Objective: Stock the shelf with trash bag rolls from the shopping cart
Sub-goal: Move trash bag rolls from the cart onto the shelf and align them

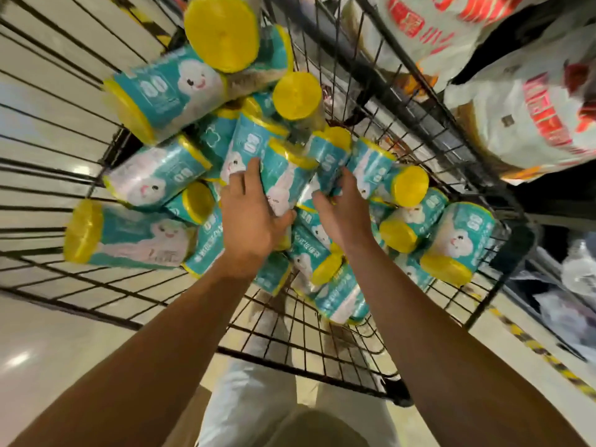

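You are looking down into one black wire shopping cart (325, 359) heaped with trash bag rolls (167, 91): teal wrappers with a white cartoon figure and yellow ends. Roughly twenty show, lying at every angle and stacked on one another, so an exact count cannot be made; blur hides the ones underneath.

Both of your hands are inside the cart, in the middle of the pile. Your left hand (251, 217) is wrapped around one roll (283, 179) that stands nearly upright, fingers on its left side and thumb curled under its near end. Your right hand (342, 208) sits just beside it to the right, fingers curled into the neighbouring rolls; whether it actually grips one, you cannot tell.

To the far right, outside the cart, two white plastic bags with red print (529, 124) lie stacked on a dark shelf (548, 201). Lower on the right, clear plastic packages (577, 279) fill another level.
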Demonstrator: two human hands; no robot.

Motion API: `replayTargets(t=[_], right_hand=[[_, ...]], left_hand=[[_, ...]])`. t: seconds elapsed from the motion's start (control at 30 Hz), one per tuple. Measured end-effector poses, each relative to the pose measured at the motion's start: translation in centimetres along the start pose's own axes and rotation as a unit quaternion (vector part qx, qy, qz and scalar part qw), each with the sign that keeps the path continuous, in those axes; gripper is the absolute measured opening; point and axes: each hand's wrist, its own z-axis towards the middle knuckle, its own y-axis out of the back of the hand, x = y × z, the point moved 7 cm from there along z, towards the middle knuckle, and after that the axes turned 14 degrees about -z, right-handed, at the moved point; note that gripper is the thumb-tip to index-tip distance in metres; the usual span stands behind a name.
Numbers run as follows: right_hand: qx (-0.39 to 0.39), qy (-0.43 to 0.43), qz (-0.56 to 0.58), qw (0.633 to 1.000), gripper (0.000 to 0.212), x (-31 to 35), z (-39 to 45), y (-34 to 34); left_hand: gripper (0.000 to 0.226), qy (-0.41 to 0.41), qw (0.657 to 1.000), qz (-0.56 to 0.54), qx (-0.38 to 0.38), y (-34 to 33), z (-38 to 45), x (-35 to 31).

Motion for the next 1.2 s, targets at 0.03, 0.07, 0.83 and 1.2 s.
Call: replayTargets(t=[0.03, 0.07, 0.83, 1.2], right_hand=[[-0.008, -0.008, 0.008, 1.0, 0.076, -0.1, 0.5, -0.3], [-0.019, -0.018, 0.012, 1.0, 0.078, -0.2, 0.9, -0.5], [-0.025, -0.074, 0.276, 0.958, 0.033, 0.5, -4.0, 2.2], [-0.121, -0.019, 0.378, 0.917, 0.033, -4.2, -20.7, 14.7]], left_hand=[[0.101, 0.003, 1.0, -0.027, 0.002, 0.2, 0.2, 0.0], [0.1, 0.013, 0.998, -0.06, 0.009, 0.4, 0.4, 0.2], [0.061, 0.231, 0.841, -0.477, 0.114, 4.7, -3.9, -0.3], [0.055, 0.035, 0.912, -0.315, 0.261, 1.9, -10.4, -14.6]])
